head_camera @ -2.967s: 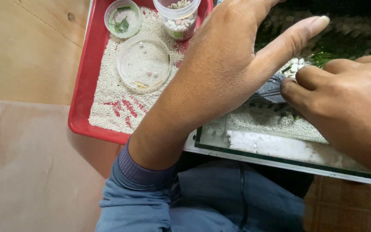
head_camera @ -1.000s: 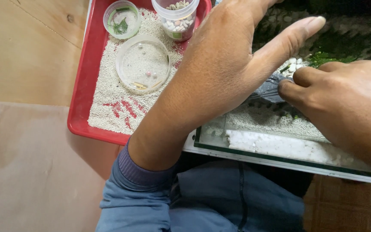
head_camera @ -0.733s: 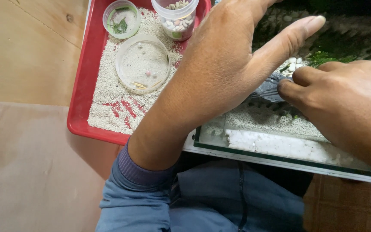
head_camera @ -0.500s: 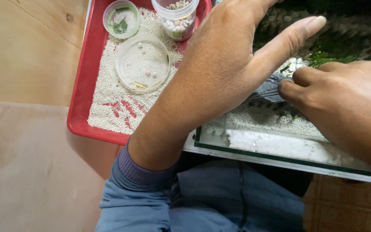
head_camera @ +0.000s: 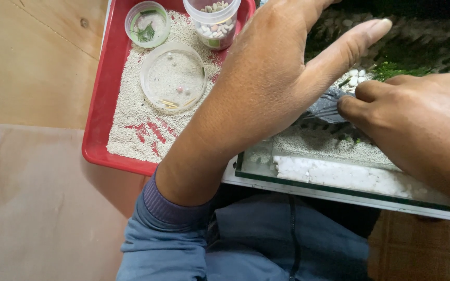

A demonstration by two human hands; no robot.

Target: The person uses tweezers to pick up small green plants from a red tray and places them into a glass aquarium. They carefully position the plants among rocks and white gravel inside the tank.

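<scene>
Fingers (head_camera: 351, 103) of the right hand (head_camera: 417, 125) pinch a flat dark grey stone (head_camera: 325, 108), thumb and forefinger closed on its right edge, inside a glass tank (head_camera: 339, 195). The stone sits just above the pale gravel bed of the tank, near a small cluster of white pebbles (head_camera: 355, 80) and green moss (head_camera: 391, 70). The left hand (head_camera: 272, 88) lies spread over the tank's left side, its thumb stretched out toward the moss; its other fingers are hidden beyond the hand's back, so whether they hold anything cannot be told.

A white foam strip (head_camera: 339, 174) runs along the near glass wall. Left of the tank stands a red tray (head_camera: 97, 135) covered with the same pale gravel, streaked bare in places. On it rest a shallow clear dish (head_camera: 173, 78) with a few beads and sticks, a small round cup holding a green sprig (head_camera: 147, 23), and a clear cup of mixed pebbles (head_camera: 213, 23). Tray and tank stand on a wooden tabletop (head_camera: 32, 67).

Risk, as a judgement: the pinch takes only the stone's edge, so a slip could drop it and scatter gravel or disturb the pebbles. The left forearm (head_camera: 194, 166) passes close over the tray's corner and could drag gravel out.
</scene>
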